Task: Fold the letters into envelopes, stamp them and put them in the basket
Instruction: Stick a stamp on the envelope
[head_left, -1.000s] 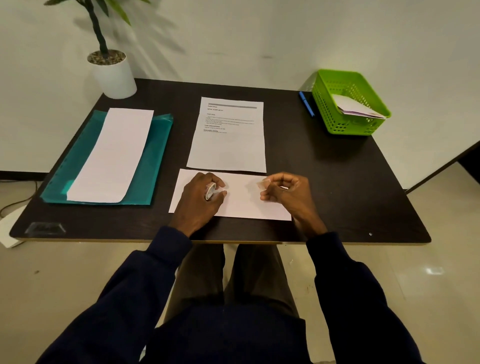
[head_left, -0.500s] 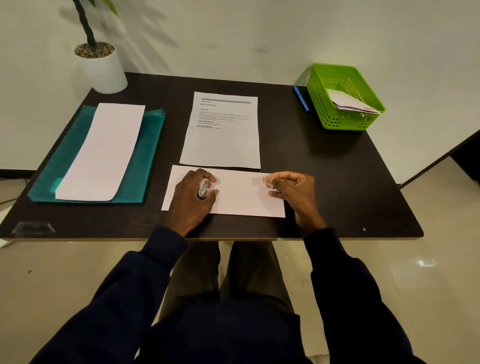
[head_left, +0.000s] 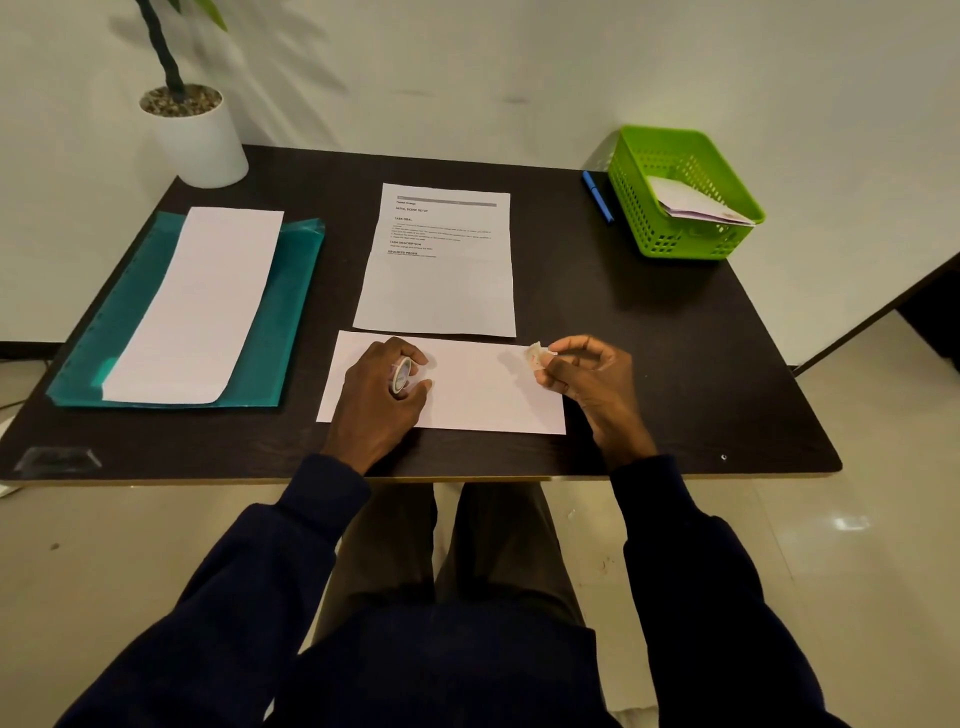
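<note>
A white envelope (head_left: 478, 395) lies flat near the table's front edge. My left hand (head_left: 379, 400) rests on its left part and grips a small roll of stamps (head_left: 401, 375). My right hand (head_left: 587, 379) hovers over the envelope's right end and pinches a small stamp (head_left: 534, 354) between thumb and fingers. A printed letter (head_left: 441, 265) lies just behind the envelope. The green basket (head_left: 644, 218) stands at the back right with an envelope (head_left: 691, 205) inside it.
A teal folder (head_left: 291, 312) on the left carries a long white sheet (head_left: 197, 306). A white plant pot (head_left: 200, 137) stands at the back left corner. A blue pen (head_left: 597, 196) lies beside the basket. The dark table (head_left: 649, 338) ends close in front of me.
My right hand has drawn a little to the right, away from the roll, and the small stamp now shows at its fingertips. The left hand keeps the roll on the envelope.
</note>
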